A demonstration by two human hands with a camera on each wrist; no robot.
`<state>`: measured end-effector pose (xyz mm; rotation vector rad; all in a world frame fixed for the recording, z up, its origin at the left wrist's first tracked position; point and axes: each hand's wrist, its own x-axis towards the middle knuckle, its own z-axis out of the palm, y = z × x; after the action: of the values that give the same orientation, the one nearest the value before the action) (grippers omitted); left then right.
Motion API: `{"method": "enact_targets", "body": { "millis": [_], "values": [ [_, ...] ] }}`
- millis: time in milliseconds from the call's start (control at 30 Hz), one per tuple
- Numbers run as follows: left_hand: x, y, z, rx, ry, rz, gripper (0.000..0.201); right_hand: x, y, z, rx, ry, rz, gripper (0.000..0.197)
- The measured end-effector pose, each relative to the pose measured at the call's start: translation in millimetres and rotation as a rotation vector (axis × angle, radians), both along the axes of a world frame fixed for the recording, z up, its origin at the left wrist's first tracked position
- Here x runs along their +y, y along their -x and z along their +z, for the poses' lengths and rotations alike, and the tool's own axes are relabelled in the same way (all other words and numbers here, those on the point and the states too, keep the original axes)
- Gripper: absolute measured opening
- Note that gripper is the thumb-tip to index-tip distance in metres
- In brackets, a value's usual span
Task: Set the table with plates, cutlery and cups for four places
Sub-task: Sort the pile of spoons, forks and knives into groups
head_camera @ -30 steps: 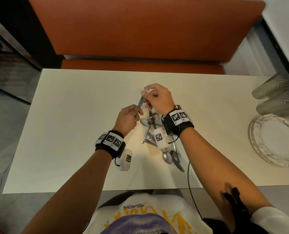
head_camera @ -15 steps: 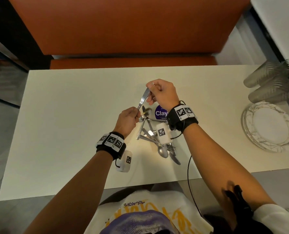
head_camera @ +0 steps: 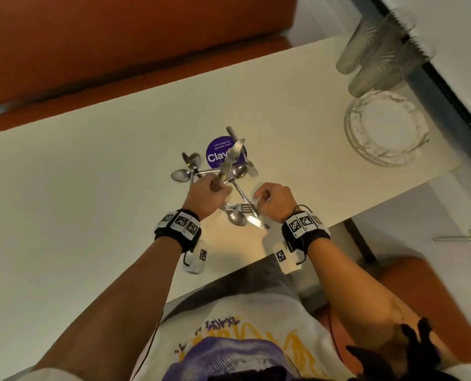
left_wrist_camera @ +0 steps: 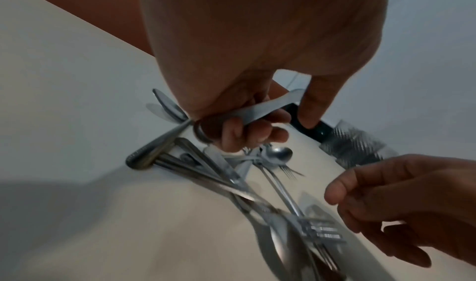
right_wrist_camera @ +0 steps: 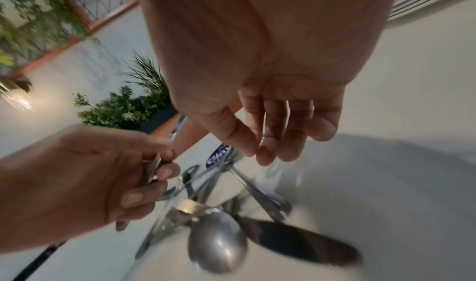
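My left hand (head_camera: 208, 193) grips a table knife (head_camera: 231, 158) by its handle, blade pointing away from me over the cutlery pile (head_camera: 238, 185). In the left wrist view its fingers curl round the knife's handle (left_wrist_camera: 265, 109). My right hand (head_camera: 271, 200) hovers at the pile's near right side, fingers loosely curled and holding nothing; the right wrist view shows its fingertips (right_wrist_camera: 268, 155) just above the forks (right_wrist_camera: 270, 200). Several spoons, forks and knives lie crossed on the white table (head_camera: 91, 174), with a spoon (head_camera: 235, 217) nearest me.
A round purple sticker (head_camera: 217, 154) lies under the far part of the pile. A stack of marbled plates (head_camera: 387, 130) sits at the table's right end, with ribbed clear cups (head_camera: 377, 50) lying beyond it. An orange bench (head_camera: 118, 50) runs along the far side.
Both hands held the knife before; my right hand has let go and dropped to the near right of the pile. The left hand keeps the knife. The head view has swung left and tilted.
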<state>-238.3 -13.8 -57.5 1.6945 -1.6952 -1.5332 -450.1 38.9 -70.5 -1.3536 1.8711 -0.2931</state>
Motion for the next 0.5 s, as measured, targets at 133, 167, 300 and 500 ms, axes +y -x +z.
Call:
{"method": "enact_targets", "body": {
  "millis": [133, 167, 300, 500],
  "values": [
    [9.4, 13.9, -10.0, -0.119, 0.042, -0.136, 0.044, 28.6, 8.2, -13.3, 0.048, -0.093, 0.044, 0.017],
    [11.6, 16.1, -11.9, -0.149, 0.047, -0.165, 0.047, 32.4, 8.3, -16.3, 0.064, -0.083, 0.068, 0.022],
    [18.1, 22.0, -17.3, -0.236, 0.079, -0.233, 0.043, 37.9, 2.9, -24.2, 0.167, -0.051, 0.13, 0.033],
    [14.4, 24.1, -19.7, -0.275, 0.115, -0.238, 0.041, 34.9, 5.1, -22.0, 0.167, -0.036, 0.138, 0.022]
  ]
}}
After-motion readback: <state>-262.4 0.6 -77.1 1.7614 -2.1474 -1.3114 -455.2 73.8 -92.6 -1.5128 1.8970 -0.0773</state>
